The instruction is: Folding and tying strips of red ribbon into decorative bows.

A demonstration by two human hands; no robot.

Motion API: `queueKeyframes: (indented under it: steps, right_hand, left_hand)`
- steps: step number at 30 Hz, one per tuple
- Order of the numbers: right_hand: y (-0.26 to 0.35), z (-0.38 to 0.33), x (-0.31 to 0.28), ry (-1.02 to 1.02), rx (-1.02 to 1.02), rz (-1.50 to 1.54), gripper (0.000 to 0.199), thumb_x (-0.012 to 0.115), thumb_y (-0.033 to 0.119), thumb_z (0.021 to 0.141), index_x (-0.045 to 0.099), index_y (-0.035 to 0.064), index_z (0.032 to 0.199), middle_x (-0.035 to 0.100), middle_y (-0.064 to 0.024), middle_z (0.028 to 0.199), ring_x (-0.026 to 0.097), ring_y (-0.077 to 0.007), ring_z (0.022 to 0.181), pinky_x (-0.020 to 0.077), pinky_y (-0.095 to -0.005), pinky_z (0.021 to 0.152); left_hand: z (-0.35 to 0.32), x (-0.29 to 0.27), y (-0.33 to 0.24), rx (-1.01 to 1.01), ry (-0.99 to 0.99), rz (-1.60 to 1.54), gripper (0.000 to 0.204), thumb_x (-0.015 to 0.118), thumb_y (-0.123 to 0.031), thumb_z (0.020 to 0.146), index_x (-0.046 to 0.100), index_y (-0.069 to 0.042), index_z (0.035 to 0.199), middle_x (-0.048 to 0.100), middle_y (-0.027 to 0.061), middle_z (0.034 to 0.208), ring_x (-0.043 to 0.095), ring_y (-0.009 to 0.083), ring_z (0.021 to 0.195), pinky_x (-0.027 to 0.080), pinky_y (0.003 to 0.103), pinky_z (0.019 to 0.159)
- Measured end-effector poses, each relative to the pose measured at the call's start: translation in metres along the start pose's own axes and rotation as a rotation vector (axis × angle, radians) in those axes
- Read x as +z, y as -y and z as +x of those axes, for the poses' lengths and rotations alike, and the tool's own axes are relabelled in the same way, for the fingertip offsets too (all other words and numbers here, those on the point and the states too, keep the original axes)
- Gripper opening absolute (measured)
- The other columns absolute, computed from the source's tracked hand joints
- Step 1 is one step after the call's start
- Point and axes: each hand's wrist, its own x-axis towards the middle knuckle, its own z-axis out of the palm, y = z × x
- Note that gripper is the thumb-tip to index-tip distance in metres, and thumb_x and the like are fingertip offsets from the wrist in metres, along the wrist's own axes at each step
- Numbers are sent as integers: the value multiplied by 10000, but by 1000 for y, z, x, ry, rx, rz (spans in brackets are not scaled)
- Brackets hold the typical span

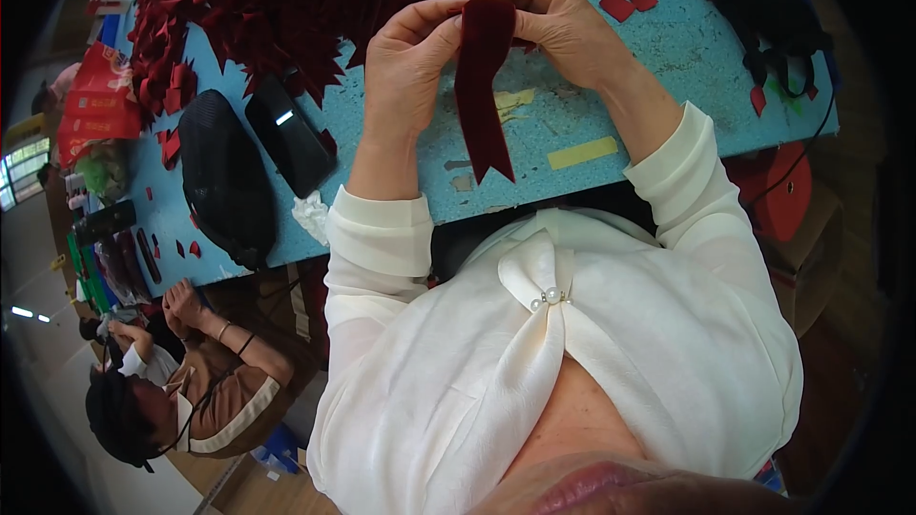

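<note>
Between both hands I hold a dark red velvet ribbon (485, 67) above the blue table. One tail hangs down toward me and ends in a notched, V-shaped cut; another stretch runs up past my right hand to the far edge of the view. My left hand (408, 62) is closed, thumb and fingers pinching the ribbon from the left. From the right, my right hand (563, 33) pinches it at the same height, fingertips partly hidden behind the velvet. Beyond my left hand lies a large heap of dark red ribbon pieces (277, 0).
Left of my forearm are a black phone (289, 133), a black mesh pouch (224, 181) and crumpled white tissue (311, 216). Red scraps (630, 2) and a yellow tape strip (582, 153) lie on the blue table (668, 76). A co-worker (205, 381) sits at the lower left.
</note>
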Motion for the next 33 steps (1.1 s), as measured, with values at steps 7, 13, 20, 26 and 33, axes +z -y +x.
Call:
queueKeyframes:
  steps: [7, 13, 20, 26, 33]
  right_hand:
    - [0, -2, 2, 31, -41, -20, 234, 649, 215, 852, 657, 94, 1053, 664, -61, 957, 639, -159, 887, 532, -290, 806]
    - [-4, -1, 1, 38, -24, 31, 214, 645, 200, 855, 661, 100, 1043, 663, -59, 958, 639, -164, 878, 531, -291, 812]
    - [-4, -2, -2, 48, 12, 20, 207, 653, 191, 848, 664, 98, 1034, 668, -65, 942, 645, -165, 868, 534, -291, 806]
    - [1, -2, -1, 13, 15, -18, 202, 647, 186, 849, 664, 92, 1027, 672, -32, 916, 636, -121, 831, 525, -253, 760]
    - [-3, -1, -4, 2, -52, 44, 169, 642, 162, 854, 680, 99, 1006, 680, -71, 915, 655, -179, 845, 541, -298, 790]
  left_hand:
    - [-1, -1, -1, -7, 42, 15, 212, 672, -32, 808, 626, -6, 1014, 651, 66, 911, 621, 115, 789, 526, 229, 718]
    - [0, -5, -2, -66, 62, -35, 213, 663, -11, 799, 619, -5, 1007, 642, 64, 900, 616, 115, 795, 522, 229, 728]
    - [-1, 0, -2, -64, 37, 30, 201, 658, -4, 796, 624, -3, 995, 645, 55, 878, 615, 108, 766, 519, 223, 722]
    - [0, 0, -1, -60, 2, 39, 174, 667, -52, 818, 632, -5, 981, 652, 40, 845, 603, 92, 714, 497, 203, 644]
    - [5, 5, -4, -49, 25, -49, 170, 633, -149, 878, 635, -13, 980, 655, 30, 832, 588, 83, 705, 471, 198, 614]
